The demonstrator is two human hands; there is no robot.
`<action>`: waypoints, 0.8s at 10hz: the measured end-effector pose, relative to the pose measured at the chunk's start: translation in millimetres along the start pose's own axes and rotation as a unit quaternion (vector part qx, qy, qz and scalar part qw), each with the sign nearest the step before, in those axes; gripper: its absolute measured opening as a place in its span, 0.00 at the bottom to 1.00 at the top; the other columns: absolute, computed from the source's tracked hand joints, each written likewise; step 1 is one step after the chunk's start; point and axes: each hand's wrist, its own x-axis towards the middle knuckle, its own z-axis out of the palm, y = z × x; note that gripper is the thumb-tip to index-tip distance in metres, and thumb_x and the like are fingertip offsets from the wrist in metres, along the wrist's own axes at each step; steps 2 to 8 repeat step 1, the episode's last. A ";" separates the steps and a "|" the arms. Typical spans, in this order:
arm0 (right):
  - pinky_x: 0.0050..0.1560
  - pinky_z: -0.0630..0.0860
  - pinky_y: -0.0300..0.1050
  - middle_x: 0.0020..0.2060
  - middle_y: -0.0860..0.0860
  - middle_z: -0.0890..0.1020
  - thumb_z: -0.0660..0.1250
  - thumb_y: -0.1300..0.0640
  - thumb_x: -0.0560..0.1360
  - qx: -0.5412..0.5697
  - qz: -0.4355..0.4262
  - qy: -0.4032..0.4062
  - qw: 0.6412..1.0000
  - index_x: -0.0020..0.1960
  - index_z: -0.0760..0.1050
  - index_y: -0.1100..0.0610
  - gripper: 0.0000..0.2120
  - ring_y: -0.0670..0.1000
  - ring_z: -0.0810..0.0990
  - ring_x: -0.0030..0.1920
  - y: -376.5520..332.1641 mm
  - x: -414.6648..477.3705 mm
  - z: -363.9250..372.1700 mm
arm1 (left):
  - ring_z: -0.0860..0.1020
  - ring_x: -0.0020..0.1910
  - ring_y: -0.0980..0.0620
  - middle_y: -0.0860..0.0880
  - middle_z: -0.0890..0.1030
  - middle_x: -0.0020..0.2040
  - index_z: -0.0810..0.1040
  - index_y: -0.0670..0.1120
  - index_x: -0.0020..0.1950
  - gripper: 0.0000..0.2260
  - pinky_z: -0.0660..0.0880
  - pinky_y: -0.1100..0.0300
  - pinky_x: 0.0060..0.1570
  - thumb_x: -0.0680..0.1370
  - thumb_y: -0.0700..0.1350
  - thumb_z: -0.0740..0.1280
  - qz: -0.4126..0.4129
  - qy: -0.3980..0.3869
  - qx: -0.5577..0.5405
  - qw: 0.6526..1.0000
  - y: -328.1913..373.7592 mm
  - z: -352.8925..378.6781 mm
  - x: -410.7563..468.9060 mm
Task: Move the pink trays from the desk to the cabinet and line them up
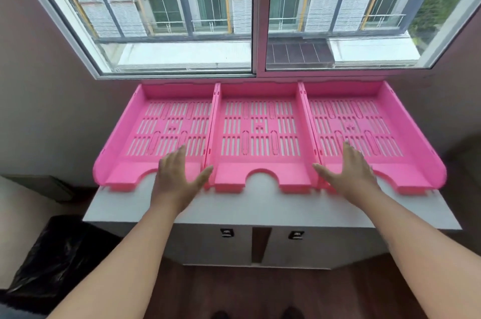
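Three pink slotted trays stand side by side on the white cabinet top (260, 206) under the window: the left tray (135, 141), the middle tray (257, 173) and the right tray (406, 141). Their side walls touch and their front edges form a nearly straight row. My left hand (177, 175) lies flat over the front of the left tray, thumb against the wall between left and middle trays. Over the front of the right tray, my right hand (351, 175) lies flat with its thumb toward the middle tray. Both hands have fingers apart and hold nothing.
A large window (255, 14) rises right behind the trays. The cabinet has two doors with small handles (226, 233) below. A bin lined with a black bag (52, 261) stands on the floor at the left. Wooden floor lies in front.
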 end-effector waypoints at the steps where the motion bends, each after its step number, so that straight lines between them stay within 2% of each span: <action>1: 0.77 0.51 0.58 0.80 0.55 0.51 0.61 0.25 0.66 -0.004 0.028 0.004 1.000 0.80 0.44 0.57 0.56 0.55 0.50 0.79 27.2 -22.0 1.7 | 0.58 0.76 0.43 0.44 0.63 0.77 0.56 0.44 0.78 0.46 0.61 0.41 0.72 0.71 0.72 0.61 -0.046 0.029 0.039 0.998 -32.5 1.3 -16.4; 8: 0.77 0.51 0.58 0.80 0.55 0.51 0.61 0.25 0.66 -0.004 0.028 0.004 1.000 0.80 0.44 0.57 0.56 0.55 0.50 0.79 27.2 -22.0 1.7 | 0.58 0.76 0.43 0.44 0.63 0.77 0.56 0.44 0.78 0.46 0.61 0.41 0.72 0.71 0.72 0.61 -0.046 0.029 0.039 0.998 -32.5 1.3 -16.4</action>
